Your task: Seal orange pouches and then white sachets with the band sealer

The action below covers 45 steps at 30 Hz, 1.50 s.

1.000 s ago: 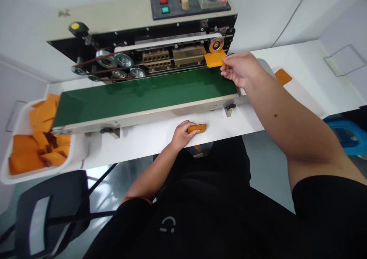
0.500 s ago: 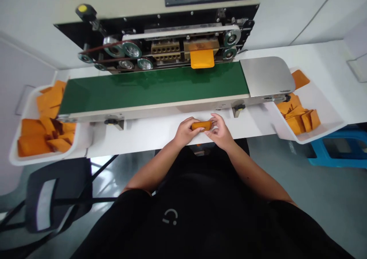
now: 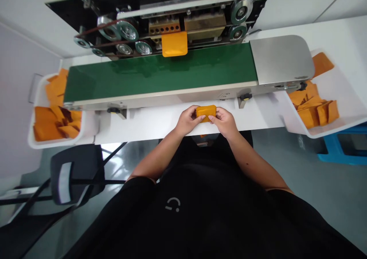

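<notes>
I hold one small orange pouch [image 3: 205,113], flat and soft-looking with rounded corners, over the white worktop [image 3: 149,131], near its near edge. My left hand [image 3: 187,120] is closed on the pouch's left end, and my right hand [image 3: 225,122] is closed on its right end. On the far side, a second orange pouch [image 3: 174,44] lies on the matte green belt [image 3: 160,73] of the band sealer [image 3: 183,10], just below its metal wheels and brass blocks. A smooth curved steel plate [image 3: 281,60] sits at the belt's right end. The left white tray [image 3: 36,109] and right white tray [image 3: 349,94] carry loose orange pouches [image 3: 46,123]
</notes>
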Each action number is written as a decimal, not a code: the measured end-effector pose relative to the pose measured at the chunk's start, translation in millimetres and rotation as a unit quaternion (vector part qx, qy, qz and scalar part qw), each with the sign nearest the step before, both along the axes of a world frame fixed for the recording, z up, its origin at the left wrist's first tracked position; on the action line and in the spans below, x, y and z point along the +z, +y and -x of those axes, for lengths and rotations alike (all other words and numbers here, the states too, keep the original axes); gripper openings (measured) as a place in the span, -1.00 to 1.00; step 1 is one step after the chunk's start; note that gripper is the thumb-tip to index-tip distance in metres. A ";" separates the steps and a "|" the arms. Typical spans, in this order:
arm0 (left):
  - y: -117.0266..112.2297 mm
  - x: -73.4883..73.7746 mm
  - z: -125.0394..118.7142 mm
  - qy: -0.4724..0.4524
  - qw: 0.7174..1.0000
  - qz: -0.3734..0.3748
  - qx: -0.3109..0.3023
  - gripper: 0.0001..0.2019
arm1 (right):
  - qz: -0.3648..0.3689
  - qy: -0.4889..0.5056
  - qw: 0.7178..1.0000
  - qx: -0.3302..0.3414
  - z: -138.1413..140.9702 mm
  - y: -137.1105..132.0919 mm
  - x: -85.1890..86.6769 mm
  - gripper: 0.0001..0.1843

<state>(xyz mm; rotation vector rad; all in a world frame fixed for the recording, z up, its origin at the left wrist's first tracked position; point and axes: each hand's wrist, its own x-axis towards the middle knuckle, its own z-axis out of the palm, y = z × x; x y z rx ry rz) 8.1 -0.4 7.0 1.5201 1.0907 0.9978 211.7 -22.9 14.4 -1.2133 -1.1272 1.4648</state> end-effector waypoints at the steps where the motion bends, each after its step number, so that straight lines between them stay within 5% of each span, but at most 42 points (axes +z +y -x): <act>1: 0.5 -0.9 0.4 0.001 1.000 0.001 0.007 -0.56 | -0.006 -0.005 1.000 -0.001 0.1 0.2 -0.6 -0.55; 14: 3.2 0.7 3.2 0.034 0.998 -0.039 0.032 -0.53 | -0.053 -0.080 0.992 -0.080 2.7 -6.2 -4.0 -0.72; 26: 8.5 -10.6 5.0 -0.062 0.998 0.003 0.004 -0.46 | -0.073 -0.015 0.991 -0.108 4.0 -0.1 -8.4 -0.64; 35: 12.1 -6.1 8.4 -0.078 0.995 0.038 0.048 -0.47 | -0.070 0.029 0.994 -0.074 2.4 3.6 -6.1 -0.57; 40: 12.3 -7.3 11.0 -0.089 0.993 0.049 0.052 -0.48 | -0.065 0.035 0.988 -0.136 -1.1 -8.4 11.0 -0.57; 45: 10.8 -10.5 12.9 -0.109 0.991 0.055 0.053 -0.52 | -0.115 0.044 0.972 -0.200 -30.7 -5.2 67.4 -0.61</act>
